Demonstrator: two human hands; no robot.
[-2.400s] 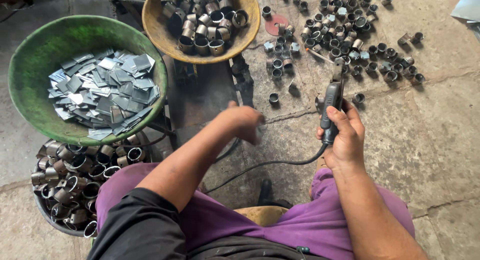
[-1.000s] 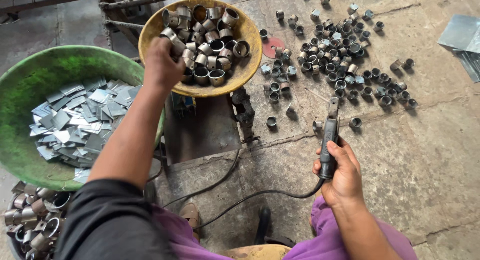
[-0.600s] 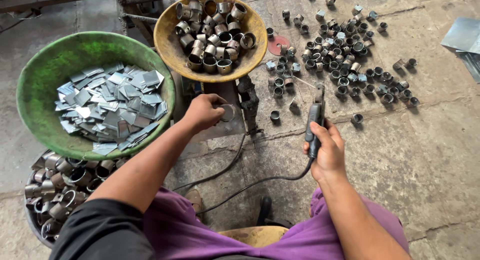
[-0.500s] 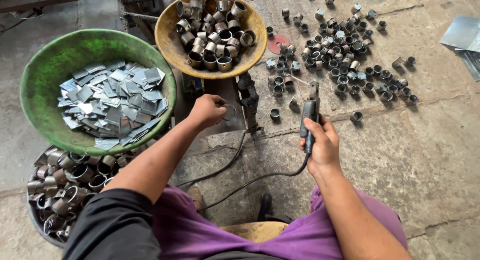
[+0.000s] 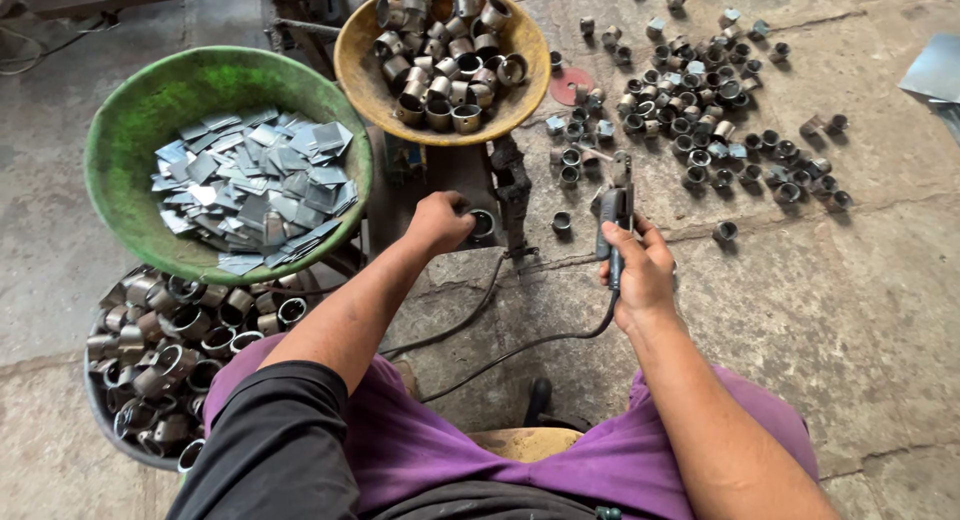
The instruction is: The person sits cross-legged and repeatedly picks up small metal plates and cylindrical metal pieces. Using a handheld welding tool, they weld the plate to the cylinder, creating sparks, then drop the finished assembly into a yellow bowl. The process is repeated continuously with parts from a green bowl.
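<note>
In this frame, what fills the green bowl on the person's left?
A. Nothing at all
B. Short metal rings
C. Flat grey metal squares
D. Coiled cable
C. The green bowl holds a heap of flat grey metal squares; the short metal rings sit in the tan bowl beside it, not in the green one.

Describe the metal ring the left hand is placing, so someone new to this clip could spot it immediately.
Start at the yellow bowl heaped with short metal rings, at top centre. Just below it is a dark metal stand, and the left hand rests there. The ring sits alone at its fingertips, open end up, unlike the rings heaped in bowls or scattered on the floor.
</note>
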